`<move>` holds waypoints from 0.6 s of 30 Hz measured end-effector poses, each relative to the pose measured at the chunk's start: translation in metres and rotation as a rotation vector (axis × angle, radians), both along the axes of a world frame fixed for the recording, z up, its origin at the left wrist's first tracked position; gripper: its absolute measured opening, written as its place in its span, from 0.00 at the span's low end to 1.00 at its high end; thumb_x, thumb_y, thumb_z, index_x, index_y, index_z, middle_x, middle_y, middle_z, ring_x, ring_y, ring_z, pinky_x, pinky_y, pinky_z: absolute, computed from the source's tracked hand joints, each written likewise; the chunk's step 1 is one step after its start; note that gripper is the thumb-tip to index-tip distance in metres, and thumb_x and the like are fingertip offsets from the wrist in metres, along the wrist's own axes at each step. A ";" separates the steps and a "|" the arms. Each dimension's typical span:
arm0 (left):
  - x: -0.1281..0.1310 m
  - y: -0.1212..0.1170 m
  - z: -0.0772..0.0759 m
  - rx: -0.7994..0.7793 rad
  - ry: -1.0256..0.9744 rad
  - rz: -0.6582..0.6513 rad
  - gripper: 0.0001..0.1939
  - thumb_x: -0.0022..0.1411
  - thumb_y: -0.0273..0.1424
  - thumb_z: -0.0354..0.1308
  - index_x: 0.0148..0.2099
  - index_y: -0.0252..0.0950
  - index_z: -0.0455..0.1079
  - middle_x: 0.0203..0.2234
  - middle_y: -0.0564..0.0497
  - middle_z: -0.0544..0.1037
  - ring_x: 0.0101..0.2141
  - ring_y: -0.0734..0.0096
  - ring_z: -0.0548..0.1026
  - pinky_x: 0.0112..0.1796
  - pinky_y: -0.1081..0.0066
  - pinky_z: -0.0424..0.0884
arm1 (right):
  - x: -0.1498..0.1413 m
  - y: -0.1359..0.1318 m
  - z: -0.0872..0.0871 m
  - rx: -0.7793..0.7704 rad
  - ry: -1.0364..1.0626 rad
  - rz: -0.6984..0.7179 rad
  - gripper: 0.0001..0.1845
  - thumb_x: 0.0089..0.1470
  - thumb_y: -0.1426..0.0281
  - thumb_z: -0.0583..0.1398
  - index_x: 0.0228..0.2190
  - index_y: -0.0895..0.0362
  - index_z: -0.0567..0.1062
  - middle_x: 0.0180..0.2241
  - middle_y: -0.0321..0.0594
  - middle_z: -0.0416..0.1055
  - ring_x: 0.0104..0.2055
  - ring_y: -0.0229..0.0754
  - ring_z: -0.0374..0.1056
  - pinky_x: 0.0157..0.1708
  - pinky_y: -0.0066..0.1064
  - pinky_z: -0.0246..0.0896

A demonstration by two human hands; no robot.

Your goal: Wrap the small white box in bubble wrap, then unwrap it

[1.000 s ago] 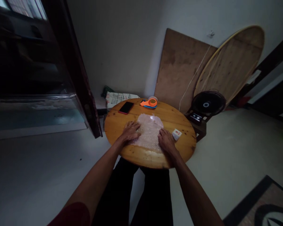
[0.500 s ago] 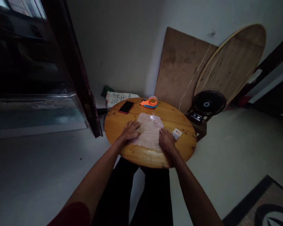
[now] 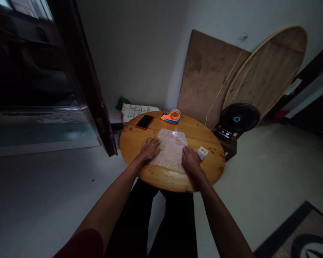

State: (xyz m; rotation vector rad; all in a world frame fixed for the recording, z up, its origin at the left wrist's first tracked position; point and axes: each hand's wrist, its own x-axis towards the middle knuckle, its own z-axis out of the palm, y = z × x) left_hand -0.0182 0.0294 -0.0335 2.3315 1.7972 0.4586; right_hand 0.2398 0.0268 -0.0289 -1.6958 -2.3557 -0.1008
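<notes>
A sheet of clear bubble wrap (image 3: 170,150) lies flat on the round wooden table (image 3: 164,180). My left hand (image 3: 150,148) rests on its left edge, palm down with the fingers stretched out. On the right edge lies my right hand (image 3: 190,159), also flat, its fingers extended toward the middle of the sheet. A small white box (image 3: 202,153) with an orange mark stands just right of my right hand. Toward the far side of the table are an orange and blue tape dispenser (image 3: 171,116) and a phone (image 3: 144,122) with a red edge.
Behind the table, a brown board (image 3: 201,75) and a round wooden tabletop (image 3: 269,68) lean on the wall. A dark round appliance (image 3: 238,116) sits on a stand at the right. A dark door frame (image 3: 94,96) rises at the left.
My left thumb has drawn in toward the other fingers, and the left hand has shifted slightly. My right hand keeps its place on the bubble wrap.
</notes>
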 end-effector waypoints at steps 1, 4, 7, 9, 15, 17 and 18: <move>0.000 0.000 0.000 0.003 -0.002 0.004 0.26 0.66 0.39 0.44 0.64 0.40 0.60 0.65 0.49 0.58 0.65 0.52 0.51 0.63 0.49 0.43 | 0.000 0.000 0.000 0.002 0.001 -0.001 0.24 0.64 0.71 0.44 0.56 0.65 0.67 0.60 0.50 0.62 0.60 0.48 0.57 0.60 0.35 0.46; 0.002 -0.002 0.002 0.015 -0.001 0.003 0.25 0.66 0.37 0.44 0.63 0.40 0.60 0.65 0.49 0.59 0.65 0.52 0.52 0.63 0.49 0.44 | -0.001 -0.002 0.001 -0.002 -0.002 -0.004 0.24 0.63 0.71 0.45 0.56 0.65 0.67 0.60 0.50 0.62 0.60 0.48 0.58 0.60 0.36 0.47; 0.002 -0.003 0.003 0.021 0.006 0.008 0.25 0.66 0.36 0.44 0.63 0.42 0.60 0.65 0.50 0.60 0.65 0.52 0.53 0.63 0.49 0.45 | -0.001 -0.003 0.002 0.000 0.003 -0.003 0.24 0.63 0.71 0.45 0.56 0.65 0.67 0.60 0.51 0.62 0.60 0.47 0.58 0.60 0.36 0.48; 0.002 -0.003 0.003 0.018 0.004 0.014 0.25 0.66 0.36 0.44 0.63 0.42 0.61 0.64 0.50 0.60 0.64 0.52 0.53 0.62 0.49 0.45 | -0.001 -0.003 0.003 -0.004 0.013 -0.005 0.24 0.64 0.71 0.44 0.55 0.64 0.67 0.60 0.50 0.63 0.59 0.47 0.59 0.60 0.36 0.49; 0.000 -0.002 0.003 0.001 -0.001 -0.007 0.25 0.67 0.39 0.42 0.64 0.40 0.60 0.65 0.49 0.59 0.65 0.53 0.52 0.63 0.50 0.44 | -0.001 -0.003 0.004 -0.010 0.013 -0.005 0.24 0.63 0.71 0.45 0.55 0.64 0.67 0.60 0.50 0.62 0.60 0.47 0.58 0.60 0.36 0.47; 0.001 -0.002 0.002 0.006 -0.010 0.000 0.27 0.68 0.44 0.41 0.64 0.40 0.60 0.65 0.48 0.60 0.65 0.51 0.51 0.63 0.49 0.43 | -0.001 -0.002 0.004 -0.014 0.015 -0.007 0.24 0.64 0.71 0.44 0.56 0.64 0.67 0.60 0.50 0.62 0.60 0.47 0.58 0.60 0.35 0.47; 0.001 -0.001 0.002 0.009 -0.012 0.007 0.29 0.67 0.47 0.42 0.64 0.40 0.61 0.64 0.48 0.60 0.65 0.50 0.51 0.63 0.48 0.43 | -0.001 -0.002 0.003 -0.017 0.016 -0.008 0.24 0.64 0.71 0.44 0.56 0.64 0.67 0.60 0.50 0.62 0.60 0.47 0.58 0.60 0.35 0.47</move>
